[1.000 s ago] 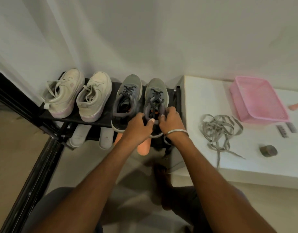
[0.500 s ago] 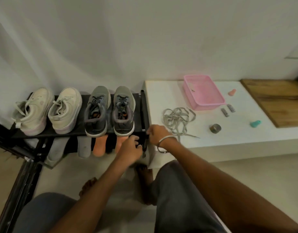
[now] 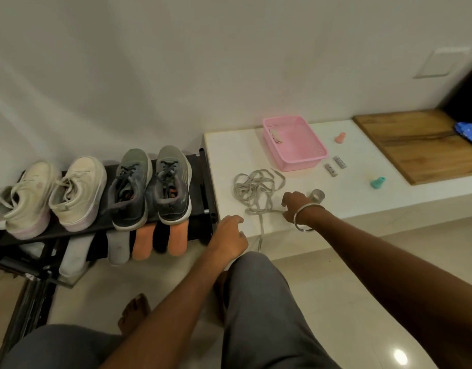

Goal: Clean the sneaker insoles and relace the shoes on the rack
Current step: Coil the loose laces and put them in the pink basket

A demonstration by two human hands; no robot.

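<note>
Laces, a tangled grey flat-cord pile (image 3: 256,191): right hand (image 3: 296,206) pinches a strand at 3 o'clock; left hand (image 3: 229,239), loosely curled, grasps nothing. Relacing step; next, free one end.

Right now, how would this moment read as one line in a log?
right hand on grey laces | left hand idle near rack | grey sneakers laced, on rack

A single head-worn wide-angle view looks steeply down and forward from above the knees, close in: black metal shoe rack (image 3: 203,182) at nine o'clock, white stone ledge (image 3: 229,150) at two o'clock.
</note>
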